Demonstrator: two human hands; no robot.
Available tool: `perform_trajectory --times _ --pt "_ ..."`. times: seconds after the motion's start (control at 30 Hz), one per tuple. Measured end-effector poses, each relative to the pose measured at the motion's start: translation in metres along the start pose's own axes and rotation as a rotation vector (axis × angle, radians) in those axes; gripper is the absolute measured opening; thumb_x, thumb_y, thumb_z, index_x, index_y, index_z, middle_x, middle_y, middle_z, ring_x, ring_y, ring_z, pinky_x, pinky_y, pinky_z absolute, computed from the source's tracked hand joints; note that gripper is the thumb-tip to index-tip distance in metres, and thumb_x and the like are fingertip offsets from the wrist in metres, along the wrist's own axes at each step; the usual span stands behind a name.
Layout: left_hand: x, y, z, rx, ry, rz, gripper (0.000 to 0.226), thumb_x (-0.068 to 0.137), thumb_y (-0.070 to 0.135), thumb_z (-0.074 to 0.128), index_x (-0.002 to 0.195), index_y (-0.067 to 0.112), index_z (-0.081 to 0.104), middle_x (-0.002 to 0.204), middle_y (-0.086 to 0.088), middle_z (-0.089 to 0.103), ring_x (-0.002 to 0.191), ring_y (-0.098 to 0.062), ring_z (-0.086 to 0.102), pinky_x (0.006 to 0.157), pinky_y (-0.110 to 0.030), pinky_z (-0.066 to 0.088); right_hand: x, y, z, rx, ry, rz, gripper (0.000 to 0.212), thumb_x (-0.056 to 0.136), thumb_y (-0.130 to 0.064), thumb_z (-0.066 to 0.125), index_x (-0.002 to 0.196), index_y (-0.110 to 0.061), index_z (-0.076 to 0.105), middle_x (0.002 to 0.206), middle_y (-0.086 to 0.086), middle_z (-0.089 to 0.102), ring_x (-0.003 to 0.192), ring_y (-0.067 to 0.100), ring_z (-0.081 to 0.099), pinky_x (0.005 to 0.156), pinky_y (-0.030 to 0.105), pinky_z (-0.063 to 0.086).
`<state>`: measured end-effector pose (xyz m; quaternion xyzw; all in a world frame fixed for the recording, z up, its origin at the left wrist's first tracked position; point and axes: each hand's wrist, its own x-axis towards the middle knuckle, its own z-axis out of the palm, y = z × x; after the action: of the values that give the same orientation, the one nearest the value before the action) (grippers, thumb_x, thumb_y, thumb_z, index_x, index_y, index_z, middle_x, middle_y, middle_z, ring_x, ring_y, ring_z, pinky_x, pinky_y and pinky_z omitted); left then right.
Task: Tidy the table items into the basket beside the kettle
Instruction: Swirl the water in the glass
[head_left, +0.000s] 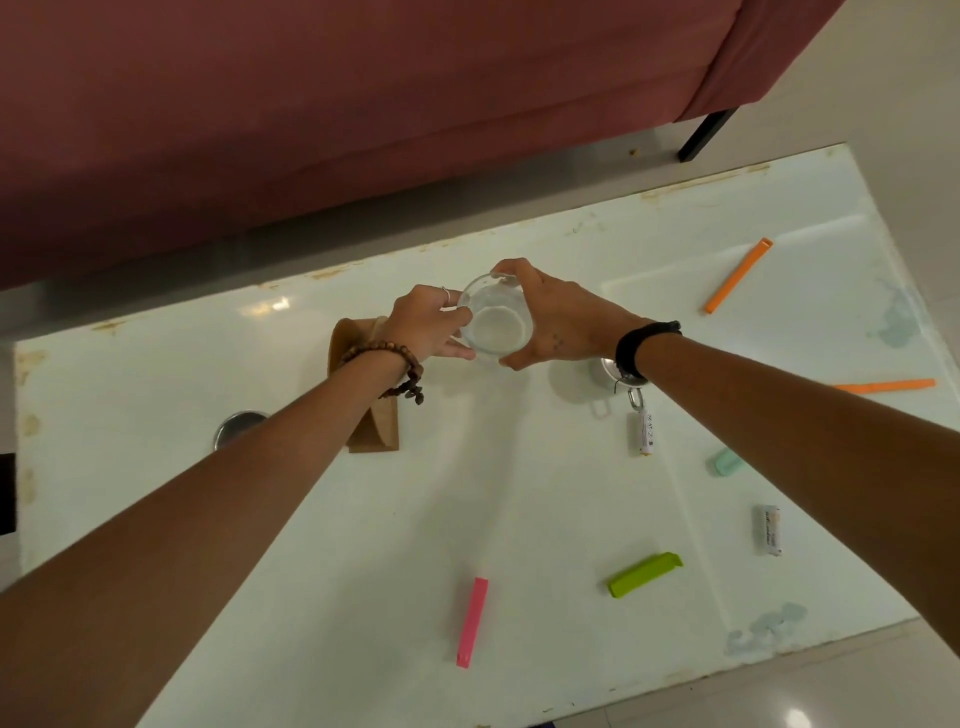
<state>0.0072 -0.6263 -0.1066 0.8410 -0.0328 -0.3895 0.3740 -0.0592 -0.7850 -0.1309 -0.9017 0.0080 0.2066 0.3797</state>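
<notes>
A small clear glass bowl (496, 322) sits above the middle of the white glossy table (519, 493), grasped by both hands: left hand (428, 325) curls round its left rim, right hand (550, 319) round its right. A brown paper bag (376, 426) lies under the left wrist.

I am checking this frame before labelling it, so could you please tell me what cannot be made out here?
- Basket and kettle: neither shows in the head view.
- Metal object: mostly hidden under the right wrist.
- Round metal piece: partly covered by the left forearm.
- Print on the small white packet: too small to read.
- Glass bowl: the left hand and right hand cover its sides; contents unclear.
</notes>
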Motion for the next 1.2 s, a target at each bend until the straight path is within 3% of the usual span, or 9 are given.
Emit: perform_trajectory --times 0.2,0.37,0.47,0.5,0.6,0.67,0.87,1.0,1.2 --pt "0.0 -0.005 0.001 -0.045 0.004 -0.018 0.034 0.088 0.01 0.055 0.122 0.006 0.054 0.108 -0.01 0.06 0.064 -0.015 0.064 0.049 -0.01 0.051 -0.001 -0.002 0.002 -0.029 0.003 0.01 0.095 0.06 -0.037 0.083 0.133 -0.026 0.023 0.133 0.002 0.047 0.102 0.026 0.056 0.088 0.035 0.045" --pt "-0.015 -0.009 0.007 -0.01 0.029 -0.015 0.049 0.092 0.024 0.052 0.138 0.015 0.037 0.127 -0.011 0.058 0.092 -0.024 0.066 0.08 -0.027 0.056 -0.007 -0.01 -0.002 0.024 -0.032 0.075 0.1 0.062 -0.029 0.085 0.138 -0.027 0.02 0.141 0.001 0.039 0.117 0.029 0.049 0.1 0.044 0.043" --pt "-0.044 -0.018 0.02 0.235 0.204 0.106 0.063 0.09 0.034 0.054 0.143 0.017 0.026 0.137 -0.01 0.05 0.124 -0.026 0.046 0.106 -0.026 0.023 -0.023 -0.021 -0.007 -0.007 -0.025 0.119 0.111 0.063 -0.03 0.085 0.146 -0.027 0.01 0.154 0.0 0.018 0.135 0.028 0.034 0.107 0.052 0.035" --pt "-0.058 -0.024 0.022 0.229 0.271 0.152 0.063 0.089 0.032 0.056 0.143 0.016 0.026 0.139 -0.008 0.048 0.128 -0.025 0.041 0.105 -0.022 0.013 -0.03 -0.027 -0.007 -0.03 0.009 0.128 0.111 0.065 -0.033 0.084 0.146 -0.027 0.009 0.156 0.0 0.012 0.138 0.027 0.028 0.106 0.054 0.032" --pt "-0.101 -0.046 0.027 -0.073 0.242 0.226 0.058 0.089 0.022 0.057 0.141 0.02 0.03 0.141 -0.005 0.043 0.122 -0.021 0.049 0.1 -0.03 0.042 -0.059 -0.051 -0.002 -0.041 0.166 0.121 0.092 0.071 -0.037 0.078 0.143 -0.026 0.022 0.155 0.0 0.018 0.138 0.023 0.028 0.102 0.052 0.037" --pt "-0.133 -0.066 0.028 -0.147 0.197 0.225 0.055 0.09 0.02 0.055 0.14 0.024 0.032 0.137 -0.001 0.046 0.115 -0.014 0.053 0.095 -0.03 0.047 -0.08 -0.073 0.01 0.009 0.246 0.077 0.072 0.075 -0.034 0.074 0.136 -0.024 0.036 0.146 -0.002 0.034 0.13 0.018 0.038 0.101 0.045 0.044" --pt "-0.215 -0.123 0.004 0.004 0.259 0.206 0.061 0.091 0.033 0.048 0.141 0.041 0.014 0.149 0.012 0.031 0.128 0.006 0.028 0.1 -0.008 0.026 -0.116 -0.16 0.084 0.094 0.269 0.012 0.051 0.085 -0.034 0.064 0.131 -0.03 0.043 0.139 -0.009 0.046 0.125 0.006 0.042 0.1 0.022 0.038" --pt "-0.252 -0.162 -0.045 0.329 0.471 0.289 0.07 0.089 0.03 0.054 0.14 0.029 0.007 0.152 0.003 0.01 0.141 -0.015 0.007 0.113 -0.034 0.018 -0.109 -0.227 0.141 -0.049 0.194 -0.097 0.062 0.088 -0.035 0.06 0.142 -0.022 0.032 0.151 -0.002 0.033 0.14 0.011 0.025 0.114 0.023 0.018" --pt "-0.302 -0.251 -0.144 0.462 0.681 0.163 0.072 0.085 0.034 0.056 0.144 0.013 0.02 0.152 -0.014 0.021 0.14 -0.032 0.016 0.11 -0.05 0.018 -0.068 -0.34 0.232 -0.079 0.038 -0.246 0.063 0.093 -0.036 0.053 0.146 -0.024 0.02 0.157 -0.004 0.018 0.144 0.006 0.008 0.12 0.033 0.009"
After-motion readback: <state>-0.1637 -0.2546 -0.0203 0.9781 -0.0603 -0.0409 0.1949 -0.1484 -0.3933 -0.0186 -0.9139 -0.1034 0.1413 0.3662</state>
